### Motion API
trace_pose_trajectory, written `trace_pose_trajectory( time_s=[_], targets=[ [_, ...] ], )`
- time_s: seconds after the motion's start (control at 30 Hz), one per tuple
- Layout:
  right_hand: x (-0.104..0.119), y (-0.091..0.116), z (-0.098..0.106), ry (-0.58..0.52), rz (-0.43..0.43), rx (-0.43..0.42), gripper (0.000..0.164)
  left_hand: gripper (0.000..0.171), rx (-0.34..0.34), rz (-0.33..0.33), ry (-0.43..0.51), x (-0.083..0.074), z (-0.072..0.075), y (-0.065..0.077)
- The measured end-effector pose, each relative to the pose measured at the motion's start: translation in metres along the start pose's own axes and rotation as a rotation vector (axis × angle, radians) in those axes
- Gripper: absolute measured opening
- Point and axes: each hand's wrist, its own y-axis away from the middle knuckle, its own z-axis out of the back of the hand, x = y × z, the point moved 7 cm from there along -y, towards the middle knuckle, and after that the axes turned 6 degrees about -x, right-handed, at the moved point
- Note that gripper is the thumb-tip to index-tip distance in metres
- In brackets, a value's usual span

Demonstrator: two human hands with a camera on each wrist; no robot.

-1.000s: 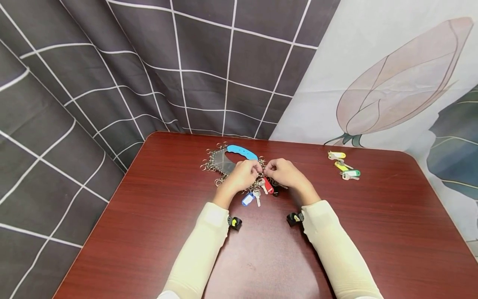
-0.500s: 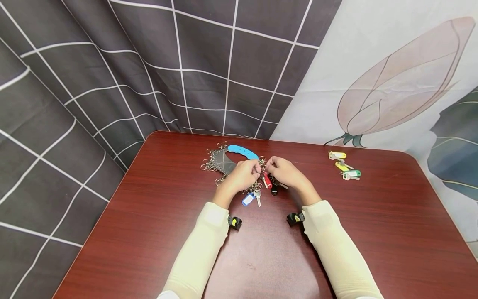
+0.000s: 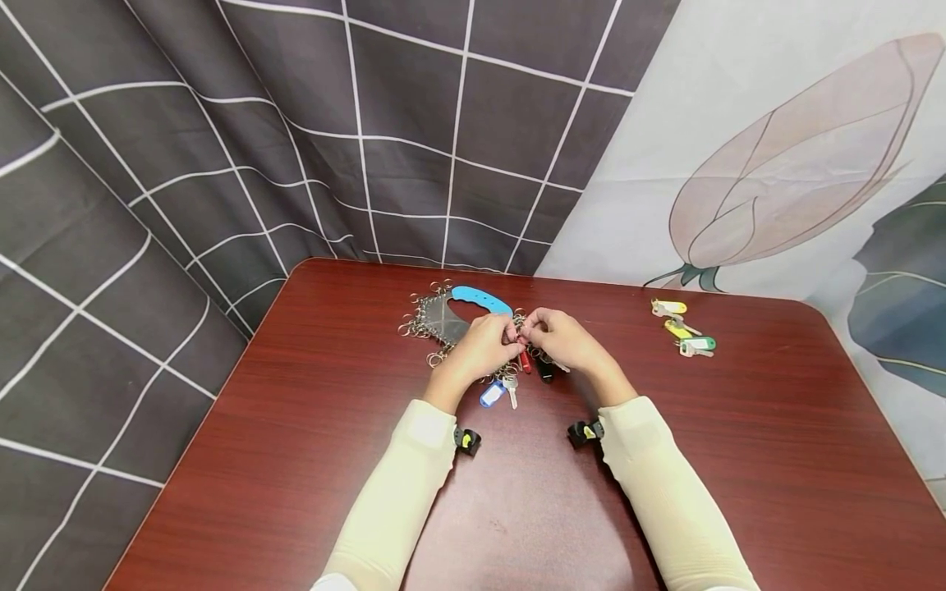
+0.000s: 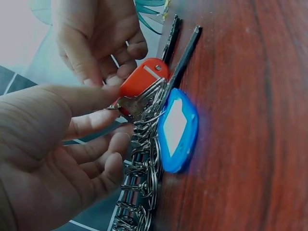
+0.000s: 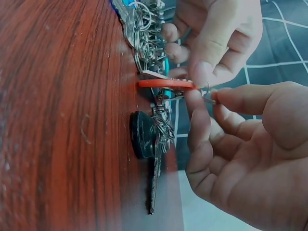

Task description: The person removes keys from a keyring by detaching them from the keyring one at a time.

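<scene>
Both hands on the red tag (image 4: 144, 81).
Left hand (image 3: 482, 348) pinches its ring end; right hand (image 3: 565, 340), a metal piece (image 5: 209, 100), probably the ring. Tag sits between them, beside the ring-hung plate (image 3: 442, 319). Likely best: left steady, right prising gently. Left wrist view gives tag's face; right wrist, its edge.

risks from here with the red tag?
1. Slip: the left hand and right hand pinch at the red tag's narrow end with fingertips, so it might drop.
2. Wrong catch: metal rings crowd together just beside it; a neighbour could snag.
3. Tangle: the blue tag and black tag sit close on either side and may get knocked.
</scene>
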Motion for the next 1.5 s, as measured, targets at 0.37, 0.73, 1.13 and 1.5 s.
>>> trace_pose_trajectory(
  time_s=[0.37,0.73,1.13,1.5],
  targets=[
    [0.003,0.000,-0.002,-0.068,0.002,0.028,0.011,0.007,-0.099,0.139,0.125,0.011,0.010,-0.002],
    [0.002,0.002,-0.006,-0.152,-0.035,0.109,0.019,0.009,-0.095,0.337,0.555,0.023,0.004,0.000],
    [0.008,0.003,0.001,0.086,0.014,-0.004,0.031,0.018,-0.059,0.414,0.784,0.023,-0.002,0.000],
    [0.012,0.003,0.012,0.177,0.095,-0.081,0.005,0.019,-0.012,0.402,0.793,0.021,-0.004,0.000]
  ],
)
